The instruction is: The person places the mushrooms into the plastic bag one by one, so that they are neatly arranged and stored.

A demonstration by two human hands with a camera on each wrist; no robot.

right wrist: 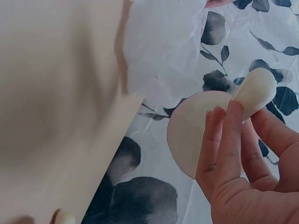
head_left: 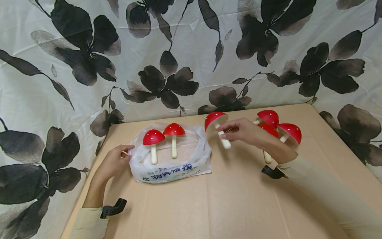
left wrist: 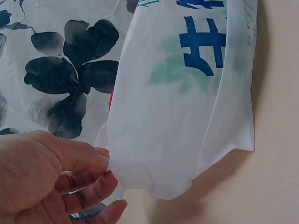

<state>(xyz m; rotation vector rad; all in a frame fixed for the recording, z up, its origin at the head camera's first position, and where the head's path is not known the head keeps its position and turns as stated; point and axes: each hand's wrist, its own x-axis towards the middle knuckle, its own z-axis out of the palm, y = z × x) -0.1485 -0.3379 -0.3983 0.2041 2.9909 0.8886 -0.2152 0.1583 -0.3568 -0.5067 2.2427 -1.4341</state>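
My right hand (head_left: 244, 132) pinches a toy mushroom (head_left: 215, 120) by its cream stem, red cap up and tilted, just right of a white plastic bag (head_left: 173, 176). In the right wrist view the fingers close round the stem (right wrist: 261, 91), and the cap's pale underside (right wrist: 187, 135) shows. With thumb and index finger, my left hand (left wrist: 51, 172) pinches the bag's left edge. Two more red-capped mushrooms, one on the left (head_left: 153, 136) and one beside it (head_left: 174, 129), stand upright within the bag's opening.
Three other toy mushrooms lie in a group beyond my right forearm: one at the back (head_left: 268, 117), one at the right (head_left: 290, 132), and one partly hidden (head_left: 269, 129). Floral cloth (head_left: 203, 76) hangs behind the tan tabletop (head_left: 191, 209).
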